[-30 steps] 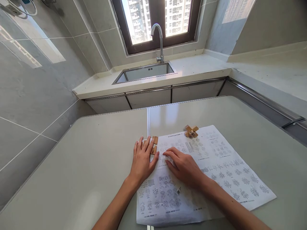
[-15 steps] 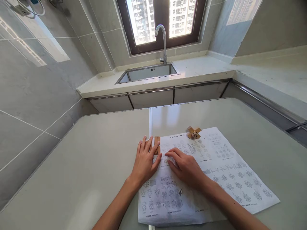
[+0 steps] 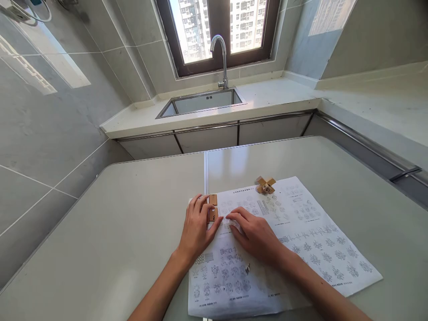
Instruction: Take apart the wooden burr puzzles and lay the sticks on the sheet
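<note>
My left hand (image 3: pixel 197 229) lies over a few small wooden puzzle pieces (image 3: pixel 213 214) at the upper left edge of a printed instruction sheet (image 3: pixel 234 281). Its fingers bend over the pieces, and the thumb reaches their near side; part of the wood is hidden under the fingers. My right hand (image 3: pixel 257 236) rests on the sheet just to the right, fingers loosely curved, thumb apart, with nothing visible in it. Farther up, at the sheet's top edge, stands an assembled cross-shaped wooden puzzle (image 3: pixel 266 185) with a dark mark on it.
The sheet lies on a pale table (image 3: pixel 117 232) with a seam down its middle. Beyond the table's far edge runs a white counter (image 3: pixel 267 96) with a sink (image 3: pixel 200 103) and a curved tap (image 3: pixel 223 60) below a window. A tiled wall borders the left.
My left fingers have gone from stretched flat to bent over the wooden pieces. The pieces show a little lower beside the hand. My right hand stays much the same; the view has shifted slightly.
</note>
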Motion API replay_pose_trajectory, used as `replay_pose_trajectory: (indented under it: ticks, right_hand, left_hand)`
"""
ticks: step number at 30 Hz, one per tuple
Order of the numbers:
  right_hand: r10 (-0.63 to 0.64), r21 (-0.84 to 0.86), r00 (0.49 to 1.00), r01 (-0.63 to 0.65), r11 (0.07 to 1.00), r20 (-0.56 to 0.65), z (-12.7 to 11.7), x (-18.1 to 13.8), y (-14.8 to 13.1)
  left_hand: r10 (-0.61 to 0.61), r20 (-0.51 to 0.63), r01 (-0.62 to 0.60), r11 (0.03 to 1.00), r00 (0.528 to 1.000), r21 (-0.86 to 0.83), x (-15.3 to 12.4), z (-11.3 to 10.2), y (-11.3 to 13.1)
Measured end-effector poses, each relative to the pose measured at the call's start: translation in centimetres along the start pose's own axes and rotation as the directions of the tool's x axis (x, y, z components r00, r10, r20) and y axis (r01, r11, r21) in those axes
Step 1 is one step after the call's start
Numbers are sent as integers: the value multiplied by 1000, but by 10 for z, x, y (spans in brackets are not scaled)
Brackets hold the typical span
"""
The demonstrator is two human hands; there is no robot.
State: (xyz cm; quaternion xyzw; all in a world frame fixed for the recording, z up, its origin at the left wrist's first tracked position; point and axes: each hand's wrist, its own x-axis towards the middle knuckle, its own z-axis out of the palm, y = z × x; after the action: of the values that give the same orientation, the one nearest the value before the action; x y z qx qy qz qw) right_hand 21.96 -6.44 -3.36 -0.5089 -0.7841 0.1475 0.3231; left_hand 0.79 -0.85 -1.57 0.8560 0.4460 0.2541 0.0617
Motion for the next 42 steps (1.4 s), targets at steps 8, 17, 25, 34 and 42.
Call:
replay_pose_trajectory:
  ticks: [8,17,25,34,42]
  right_hand:
    - [25,54,1000,-24,998,-11,-2,-1,-1]
    - [365,482,920,-259,837,-140,-9,6,12]
    - [689,829,713,-304,470,-129,-14,8,20]
    - [757,934,649,-221,280,-73,-25,13,18]
    - [790,955,612,-214,206,-33,-33,14,23]
  left_hand:
    - [-8,-42,8,1000,999,8,-1,0,1]
    - [259,-45,-263,957,965,-124,-3,-8,25]
    - [474,181,-429,871,862,-238,-17,5,33]
    - [449,194,-397,881,872,-256,-16,7,32]
    - [447,133,-400,874,885,-276,-17,12,30]
